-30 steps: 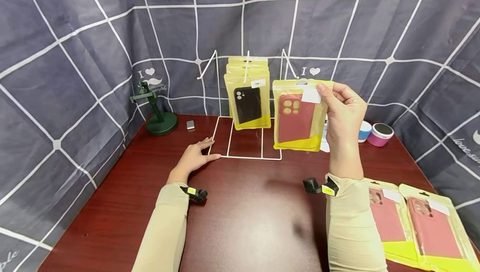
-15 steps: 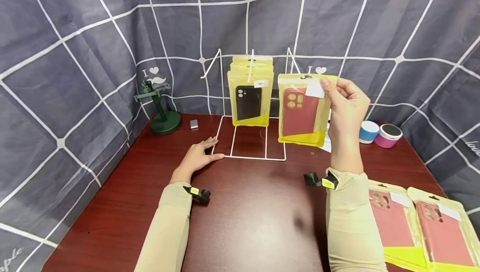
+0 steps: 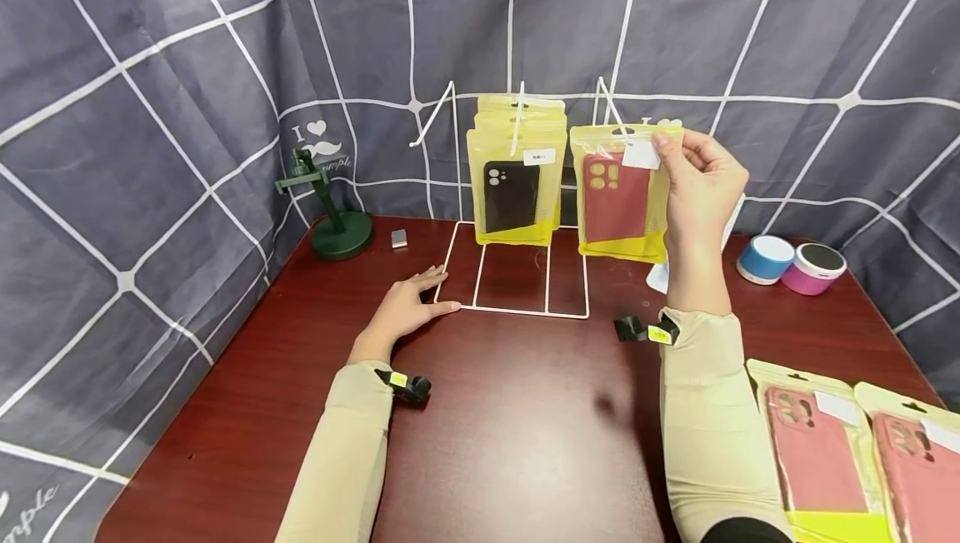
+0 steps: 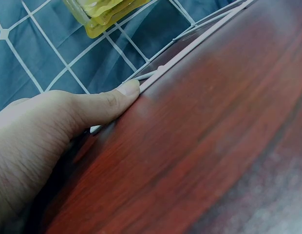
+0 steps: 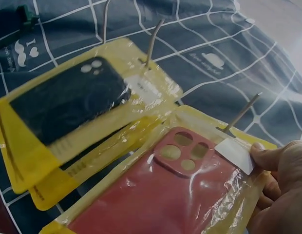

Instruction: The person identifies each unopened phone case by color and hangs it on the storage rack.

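Observation:
My right hand pinches the top right corner of a yellow-edged clear pouch holding a red phone case. In the right wrist view, the tip of the right hook pokes out through the pouch's hanging hole. Pouches with black phone cases hang one behind another on the middle hook, left of the red one. My left hand rests at the front left corner of the white wire rack's base, fingers extended, its thumb against the wire.
Two more pouched red phone cases lie at the right of the dark red table. Behind them stand blue and pink round speakers. A green stand and a small silver item sit at the back left.
My right hand has raised the red phone case pouch and carried it back to the right hook, whose tip now comes through its hole. My left hand stays on the rack base.

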### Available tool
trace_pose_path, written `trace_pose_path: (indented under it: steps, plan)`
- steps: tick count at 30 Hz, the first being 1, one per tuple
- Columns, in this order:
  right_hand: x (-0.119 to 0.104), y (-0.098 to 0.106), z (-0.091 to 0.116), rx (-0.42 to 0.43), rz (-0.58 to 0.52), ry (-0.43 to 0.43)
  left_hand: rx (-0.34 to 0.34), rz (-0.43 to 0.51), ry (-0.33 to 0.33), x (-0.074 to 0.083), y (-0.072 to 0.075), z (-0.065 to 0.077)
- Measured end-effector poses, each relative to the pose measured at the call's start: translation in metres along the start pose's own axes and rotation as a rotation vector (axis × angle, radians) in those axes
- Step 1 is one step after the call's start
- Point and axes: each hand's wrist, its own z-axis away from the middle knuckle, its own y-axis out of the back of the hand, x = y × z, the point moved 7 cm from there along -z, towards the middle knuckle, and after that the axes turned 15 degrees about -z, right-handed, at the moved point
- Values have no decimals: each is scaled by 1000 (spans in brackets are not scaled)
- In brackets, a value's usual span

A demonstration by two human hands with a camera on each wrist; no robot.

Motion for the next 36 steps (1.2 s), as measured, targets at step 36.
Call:
trace_pose_path:
  steps: [36]
  plan:
    - [-44, 32, 18, -147, -7, -66, 12, 20, -23, 2, 3, 2]
